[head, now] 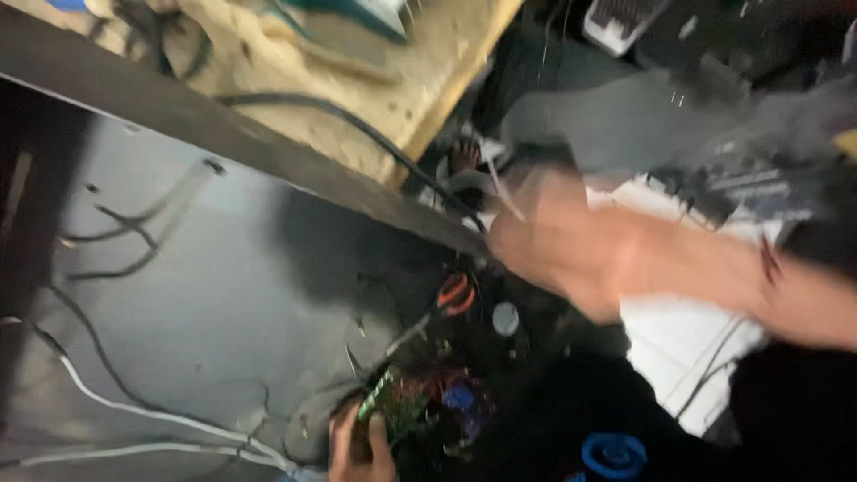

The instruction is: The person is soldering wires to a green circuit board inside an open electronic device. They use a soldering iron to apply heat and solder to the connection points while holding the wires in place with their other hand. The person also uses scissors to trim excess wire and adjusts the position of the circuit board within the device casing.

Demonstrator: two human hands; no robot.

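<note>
Near me, my left hand [357, 442] pinches the thin, breakable green board [393, 403] by its edge; my right hand [558, 245] is too blurry to tell

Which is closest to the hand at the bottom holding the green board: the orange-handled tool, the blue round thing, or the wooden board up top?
From the left hand, holding the green circuit board:
1. Orange-handled tool, just above it.
2. Blue round thing, off to the right at the bottom edge.
3. Wooden board, far up top.
</note>
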